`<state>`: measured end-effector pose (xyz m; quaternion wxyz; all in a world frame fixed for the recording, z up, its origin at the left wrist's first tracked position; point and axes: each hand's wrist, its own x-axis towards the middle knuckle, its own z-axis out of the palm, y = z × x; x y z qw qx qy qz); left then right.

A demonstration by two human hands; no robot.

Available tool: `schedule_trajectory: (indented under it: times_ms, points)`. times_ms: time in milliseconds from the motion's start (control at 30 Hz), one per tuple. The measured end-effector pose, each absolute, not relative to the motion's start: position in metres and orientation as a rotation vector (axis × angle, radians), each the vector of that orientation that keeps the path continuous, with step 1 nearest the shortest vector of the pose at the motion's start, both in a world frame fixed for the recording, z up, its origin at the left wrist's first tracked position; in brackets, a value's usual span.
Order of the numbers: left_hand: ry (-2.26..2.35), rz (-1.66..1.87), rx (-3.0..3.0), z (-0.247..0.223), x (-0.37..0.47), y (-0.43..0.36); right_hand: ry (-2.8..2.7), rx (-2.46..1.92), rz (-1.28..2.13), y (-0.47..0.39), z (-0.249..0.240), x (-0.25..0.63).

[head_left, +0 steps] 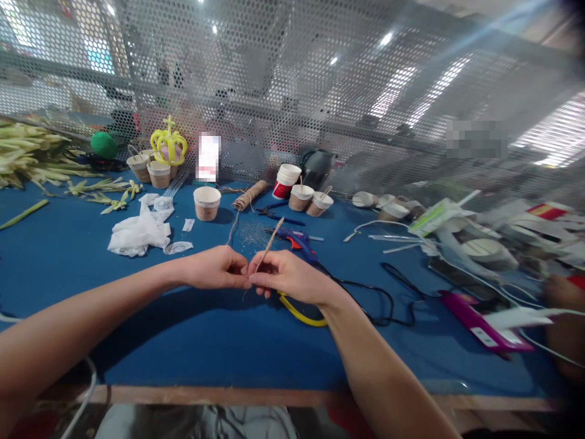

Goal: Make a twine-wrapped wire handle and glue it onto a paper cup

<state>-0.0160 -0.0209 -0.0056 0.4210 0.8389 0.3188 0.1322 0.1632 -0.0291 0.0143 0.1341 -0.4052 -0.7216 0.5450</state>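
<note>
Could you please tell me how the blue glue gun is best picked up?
I would take the glue gun by its handle, coming from the near right, since the handle slants that way while the nozzle points left. The right hand is close by but pinches a thin stick.

Honestly, a big grey perforated metal screen (256,79) pretty much fills the back here, with blurry shapes behind the holes. Small bright lights (386,39) dot it, stripy glare (560,131) glows off right, and the blue tabletop (205,347) has a brownish front edge (183,395).
</note>
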Motion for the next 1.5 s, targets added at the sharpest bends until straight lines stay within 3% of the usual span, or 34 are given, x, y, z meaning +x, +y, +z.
schedule_trajectory:
  times_ms: [500, 1133, 1500]
  points:
    - [0.741, 0.373, 2.027, 0.011, -0.021, -0.022, -1.888, -0.918, 1.785, -0.026, 0.014, 0.172]
    - [0.978, 0.550, 1.978, 0.002, -0.014, -0.024, -2.017, -1.132, 1.380, -0.030, 0.009, 0.163]
    - [0.995, 0.507, 1.996, 0.003, -0.015, -0.023, -1.935, -1.105, 1.474, -0.031, 0.013, 0.160]
